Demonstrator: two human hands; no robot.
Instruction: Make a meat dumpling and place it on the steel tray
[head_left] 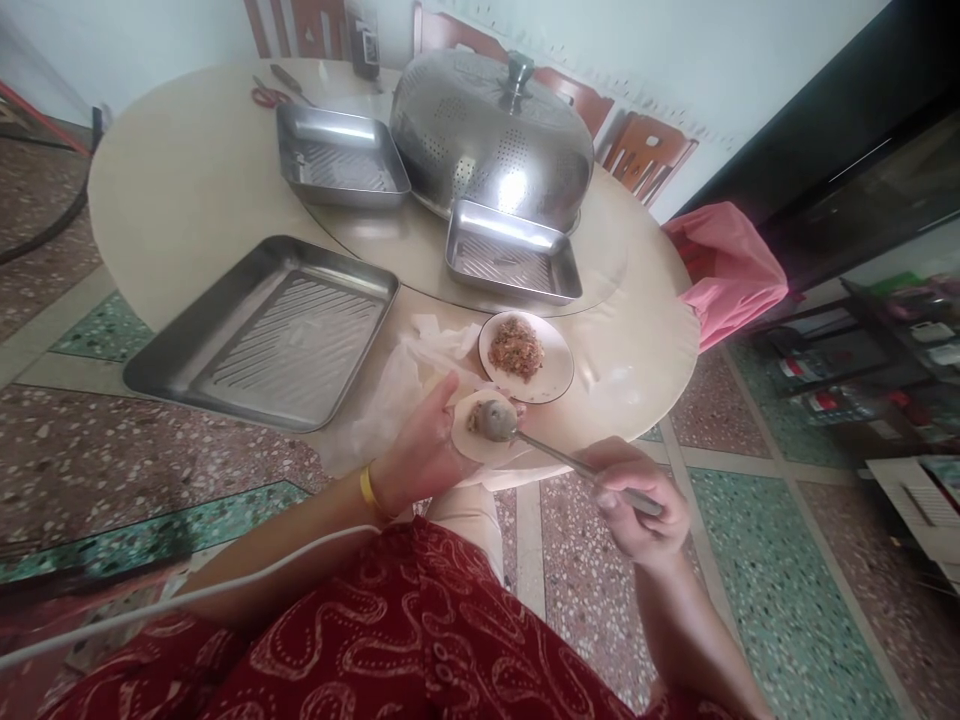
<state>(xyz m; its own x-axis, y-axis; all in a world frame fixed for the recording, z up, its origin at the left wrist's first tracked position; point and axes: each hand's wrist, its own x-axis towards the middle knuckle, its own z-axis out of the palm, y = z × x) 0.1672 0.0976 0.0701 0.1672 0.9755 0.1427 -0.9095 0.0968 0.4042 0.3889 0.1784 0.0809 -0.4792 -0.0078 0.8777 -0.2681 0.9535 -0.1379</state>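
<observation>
Nearest you, your right hand (641, 505) is closed around the handle end of a spoon (559, 455), fingers curled under and thumb on top, wrist bent so the spoon runs up and left. Its bowl rests on a round wrapper (480, 440), pressing a little dark filling into the middle. The wrapper lies flat on your left hand (420, 450), which is open palm-up with the thumb raised beside the wrapper's edge; the fingers beneath it are hidden, so you cannot see how far they curl. A yellow band (367, 488) sits on that wrist. Both hands hang just off the near edge of the desk (187, 190), above your red patterned lap.

Just beyond the wrapper stands a small plate (559, 360) holding a heap of brown minced filling (515, 347). Left of it lies a crumpled clear bag (409, 375); what it holds is hard to make out. Further left a large steel tray (266, 335) sits bare, its near corner over the desk's edge.

Behind the plate is a smaller tray (514, 252), and to the far left a third tray (341, 157), both bare. Between them bulks a perforated steel dome lid (491, 140) with a knob; whatever it covers is hidden. At the far rim lie red scissors (268, 95). A pink bag (724, 265) hangs at the right edge.
</observation>
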